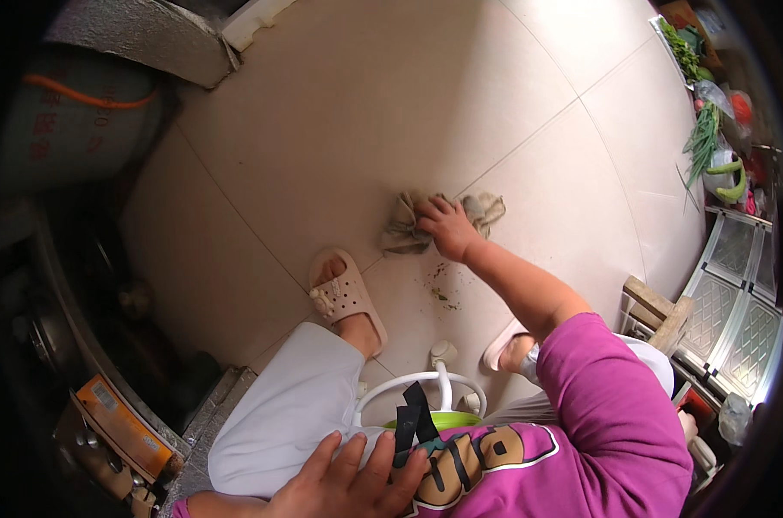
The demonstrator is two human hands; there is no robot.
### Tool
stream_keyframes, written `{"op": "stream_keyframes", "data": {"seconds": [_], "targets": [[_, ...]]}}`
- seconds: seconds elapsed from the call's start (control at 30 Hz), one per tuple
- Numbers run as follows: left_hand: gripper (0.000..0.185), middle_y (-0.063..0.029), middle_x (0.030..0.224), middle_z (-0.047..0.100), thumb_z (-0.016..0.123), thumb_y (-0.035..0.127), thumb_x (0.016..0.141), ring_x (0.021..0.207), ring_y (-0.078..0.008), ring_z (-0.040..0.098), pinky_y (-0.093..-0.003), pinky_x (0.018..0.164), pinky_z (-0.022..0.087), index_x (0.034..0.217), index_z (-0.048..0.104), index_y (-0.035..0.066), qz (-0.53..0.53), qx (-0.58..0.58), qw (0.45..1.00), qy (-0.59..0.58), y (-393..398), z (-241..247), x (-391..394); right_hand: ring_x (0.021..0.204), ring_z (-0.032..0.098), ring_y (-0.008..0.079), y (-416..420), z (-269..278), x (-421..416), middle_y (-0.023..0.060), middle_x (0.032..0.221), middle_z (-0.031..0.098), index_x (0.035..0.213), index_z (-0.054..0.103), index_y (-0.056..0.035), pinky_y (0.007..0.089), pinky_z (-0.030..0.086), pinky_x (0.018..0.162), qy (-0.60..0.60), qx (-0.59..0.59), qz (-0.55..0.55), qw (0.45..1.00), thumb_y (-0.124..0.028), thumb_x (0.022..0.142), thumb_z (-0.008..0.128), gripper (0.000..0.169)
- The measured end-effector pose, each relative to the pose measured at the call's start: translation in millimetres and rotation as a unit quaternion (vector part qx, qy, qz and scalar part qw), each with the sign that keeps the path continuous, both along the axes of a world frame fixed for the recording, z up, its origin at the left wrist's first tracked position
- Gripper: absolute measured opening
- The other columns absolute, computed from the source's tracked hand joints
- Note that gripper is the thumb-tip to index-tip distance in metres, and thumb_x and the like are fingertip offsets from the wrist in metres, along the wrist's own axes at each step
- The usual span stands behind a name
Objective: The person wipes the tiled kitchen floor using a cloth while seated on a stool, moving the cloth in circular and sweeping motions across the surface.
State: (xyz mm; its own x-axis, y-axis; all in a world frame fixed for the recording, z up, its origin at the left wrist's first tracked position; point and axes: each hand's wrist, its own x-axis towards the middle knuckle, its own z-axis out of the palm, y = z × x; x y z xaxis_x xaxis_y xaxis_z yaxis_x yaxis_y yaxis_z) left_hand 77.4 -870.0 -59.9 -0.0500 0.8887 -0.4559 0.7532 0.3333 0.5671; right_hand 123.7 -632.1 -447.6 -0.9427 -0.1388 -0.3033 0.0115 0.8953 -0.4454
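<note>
My right hand (451, 226) presses on a crumpled, beige-grey cloth (407, 226) on the tiled floor (339, 129), its fingers spread over the folds. Just below the cloth, small green and brown crumbs (440, 291) lie scattered on the tile. My left hand (359, 476) is at the bottom, its fingers apart, in front of my purple shirt (624, 414) and close to my light trousers. No object shows in it. Black straps (412, 421) hang beside its fingertips.
A green and white wheeled stool (440, 417) is between my legs, near my pink clogs (346, 291). Left are a gas cylinder (80, 123) and an orange box (123, 424). Right are a wooden stool (660, 314), a metal-framed cabinet (721, 298) and vegetables (705, 136).
</note>
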Motion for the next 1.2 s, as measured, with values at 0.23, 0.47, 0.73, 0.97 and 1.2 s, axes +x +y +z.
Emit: {"op": "stream_keyframes", "data": {"seconds": [0.23,0.47,0.73,0.97,1.2], "targets": [[0.039,-0.0183,0.110,0.047,0.046,0.017,0.079,0.096,-0.0299,0.048,-0.0413,0.086,0.039,0.117,0.046,0.006,-0.002,0.030,0.999,0.010,-22.3,5.1,48.2,0.119,0.032,0.0302,-63.1,4.6,137.3,0.0020,0.125,0.040,0.098,0.054,-0.0165,0.0550,0.027,0.090,-0.051,0.010,-0.048,0.998,-0.009,0.070,0.049,0.029],[0.041,-0.0199,0.107,0.048,0.053,0.011,0.074,0.093,-0.0320,0.048,-0.0385,0.080,0.040,0.113,0.047,0.001,-0.042,0.092,0.993,-0.060,-40.8,-0.4,107.4,0.105,0.042,0.0301,-117.0,-3.4,230.7,0.0026,0.117,0.045,0.092,0.058,-0.0162,0.0385,0.043,0.081,-0.086,-0.082,-0.078,0.990,-0.010,0.066,0.054,0.027],[0.041,-0.0160,0.098,0.055,0.059,0.009,0.072,0.086,-0.0322,0.054,-0.0369,0.074,0.044,0.112,0.050,0.006,-0.101,0.107,0.989,-0.006,-59.9,-18.0,179.2,0.091,0.052,0.0301,-120.5,70.4,226.7,0.0127,0.097,0.056,0.091,0.059,-0.0074,0.0358,0.042,0.082,0.038,-0.303,-0.404,0.862,0.000,0.064,0.049,0.030],[0.037,-0.0152,0.099,0.056,0.058,0.006,0.072,0.088,-0.0327,0.053,-0.0376,0.074,0.044,0.109,0.052,0.005,-0.074,0.107,0.990,0.048,-76.5,-37.8,215.7,0.077,0.054,0.0145,-149.9,124.4,229.4,0.0052,0.085,0.058,0.097,0.056,-0.0043,0.0272,0.045,0.072,0.119,-0.479,-0.502,0.710,0.002,0.070,0.048,0.029],[0.031,-0.0146,0.094,0.057,0.056,0.005,0.073,0.086,-0.0321,0.054,-0.0369,0.073,0.045,0.104,0.054,0.005,-0.123,0.134,0.983,0.028,-125.6,13.5,263.6,0.081,0.053,0.0129,-163.5,188.4,260.2,0.0044,0.089,0.057,0.105,0.053,-0.0045,0.0257,0.044,0.073,0.127,-0.575,-0.500,0.635,0.003,0.070,0.049,0.035]]}}
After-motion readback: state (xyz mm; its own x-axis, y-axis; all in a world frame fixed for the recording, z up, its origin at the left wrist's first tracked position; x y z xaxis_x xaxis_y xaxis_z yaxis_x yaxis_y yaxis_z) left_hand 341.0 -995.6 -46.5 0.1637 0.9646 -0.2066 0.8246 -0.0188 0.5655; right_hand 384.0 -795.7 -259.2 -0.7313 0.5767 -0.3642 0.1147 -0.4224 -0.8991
